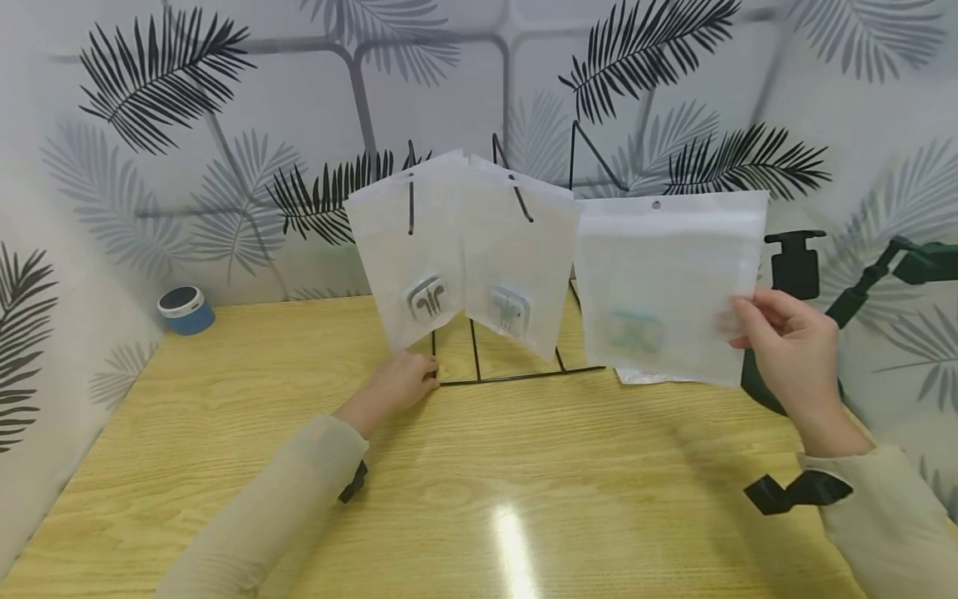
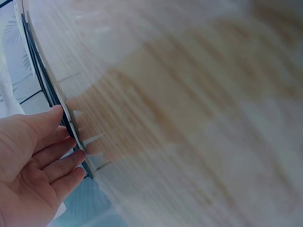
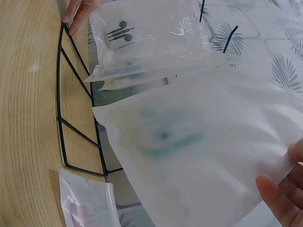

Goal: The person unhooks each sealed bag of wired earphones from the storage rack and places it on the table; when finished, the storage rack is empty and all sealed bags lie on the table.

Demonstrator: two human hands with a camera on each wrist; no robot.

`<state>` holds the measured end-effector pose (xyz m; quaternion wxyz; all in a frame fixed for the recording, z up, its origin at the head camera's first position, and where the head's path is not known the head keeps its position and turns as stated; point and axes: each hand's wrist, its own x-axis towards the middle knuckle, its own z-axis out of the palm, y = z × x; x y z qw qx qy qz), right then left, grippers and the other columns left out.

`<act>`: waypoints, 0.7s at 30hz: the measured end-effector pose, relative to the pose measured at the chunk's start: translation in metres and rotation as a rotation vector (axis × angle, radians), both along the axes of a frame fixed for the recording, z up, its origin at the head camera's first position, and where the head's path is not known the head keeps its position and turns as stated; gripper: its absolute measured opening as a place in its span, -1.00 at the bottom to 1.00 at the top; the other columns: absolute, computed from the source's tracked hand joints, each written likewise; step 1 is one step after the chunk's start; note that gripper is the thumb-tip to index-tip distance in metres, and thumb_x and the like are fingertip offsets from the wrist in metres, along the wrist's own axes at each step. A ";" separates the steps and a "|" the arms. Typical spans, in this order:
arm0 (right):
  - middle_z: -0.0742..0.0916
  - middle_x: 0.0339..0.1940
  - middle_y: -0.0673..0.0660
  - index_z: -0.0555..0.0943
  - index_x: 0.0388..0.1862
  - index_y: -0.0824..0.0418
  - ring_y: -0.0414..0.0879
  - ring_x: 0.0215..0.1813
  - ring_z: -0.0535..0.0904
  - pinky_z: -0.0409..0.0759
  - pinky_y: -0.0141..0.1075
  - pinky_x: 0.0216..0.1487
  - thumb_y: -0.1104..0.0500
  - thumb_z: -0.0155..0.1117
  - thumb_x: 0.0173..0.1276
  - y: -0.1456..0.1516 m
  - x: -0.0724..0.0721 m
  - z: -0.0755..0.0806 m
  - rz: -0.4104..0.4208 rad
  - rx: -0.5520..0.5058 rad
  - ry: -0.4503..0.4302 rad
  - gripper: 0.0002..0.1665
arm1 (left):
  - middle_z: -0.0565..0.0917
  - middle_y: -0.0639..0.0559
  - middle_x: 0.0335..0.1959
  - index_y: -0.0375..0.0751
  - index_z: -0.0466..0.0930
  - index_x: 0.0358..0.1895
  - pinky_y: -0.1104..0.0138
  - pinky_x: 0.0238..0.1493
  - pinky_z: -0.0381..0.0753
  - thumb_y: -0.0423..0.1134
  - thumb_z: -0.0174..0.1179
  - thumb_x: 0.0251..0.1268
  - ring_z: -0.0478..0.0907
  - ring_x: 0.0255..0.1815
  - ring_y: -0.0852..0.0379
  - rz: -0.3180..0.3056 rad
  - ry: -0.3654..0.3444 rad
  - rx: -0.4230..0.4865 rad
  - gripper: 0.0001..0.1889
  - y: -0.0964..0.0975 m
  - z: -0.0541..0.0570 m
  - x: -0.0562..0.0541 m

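Note:
At the front left corner of a black wire display rack (image 1: 516, 379), my left hand (image 1: 400, 383) holds the base wire. In the left wrist view, thumb and fingertips of that hand (image 2: 40, 161) meet at the dark wire beside the wood-grain tabletop. My right hand (image 1: 797, 349) pinches the right edge of a white translucent bag (image 1: 688, 266), raised beside the rack's right hook. A blurred green item shows through this bag, which has a small hole near its top. Two bag groups hang from the other hooks: a left bag (image 1: 389, 241) with earphones and a middle bag (image 1: 516, 233) with a boxed item.
Another plastic bag (image 3: 87, 198) with a pinkish item lies on the table, right of the rack. A blue and white round container (image 1: 185, 310) stands at the back left. A dark green jointed arm (image 1: 868, 283) stands at the right, before a leaf-patterned backdrop.

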<state>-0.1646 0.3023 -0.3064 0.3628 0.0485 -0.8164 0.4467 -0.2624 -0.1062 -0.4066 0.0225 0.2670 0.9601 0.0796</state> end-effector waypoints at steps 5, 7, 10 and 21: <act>0.62 -0.55 -0.28 0.59 -0.25 0.49 -0.39 -0.61 0.54 0.50 -0.60 -0.50 0.39 0.19 0.27 0.012 0.006 -0.007 -0.003 -0.008 -0.017 -0.85 | 0.63 -0.13 -0.10 -0.30 0.63 -0.11 0.19 -0.09 0.52 -0.23 0.20 0.24 0.57 -0.11 -0.04 -0.026 0.034 0.018 -0.76 -0.001 0.000 0.000; 0.63 -0.54 -0.27 0.61 -0.26 0.44 -0.38 -0.62 0.54 0.50 -0.59 -0.50 0.40 0.18 0.26 0.018 0.009 -0.012 0.008 -0.021 -0.041 -0.89 | 0.64 -0.11 -0.16 -0.29 0.64 -0.16 0.20 -0.17 0.53 -0.24 0.21 0.23 0.58 -0.20 -0.02 -0.035 0.047 0.020 -0.80 -0.002 0.000 -0.001; 0.64 -0.53 -0.26 0.63 -0.27 0.31 -0.34 -0.63 0.56 0.52 -0.55 -0.52 0.40 0.19 0.26 0.028 0.013 -0.019 0.031 -0.048 -0.094 -0.89 | 0.65 -0.08 -0.23 -0.27 0.64 -0.23 0.23 -0.26 0.51 -0.24 0.21 0.22 0.57 -0.29 0.02 -0.041 0.053 0.020 -0.84 -0.002 0.000 -0.002; 0.63 -0.47 -0.25 0.54 -0.31 -0.16 -0.23 -0.56 0.57 0.57 -0.43 -0.54 0.23 0.14 0.35 0.063 0.036 -0.043 0.132 -0.103 -0.421 -0.77 | 0.63 -0.07 -0.19 -0.26 0.63 -0.18 0.22 -0.27 0.51 -0.22 0.20 0.24 0.56 -0.28 0.04 -0.015 0.007 0.018 -0.81 -0.001 0.000 0.000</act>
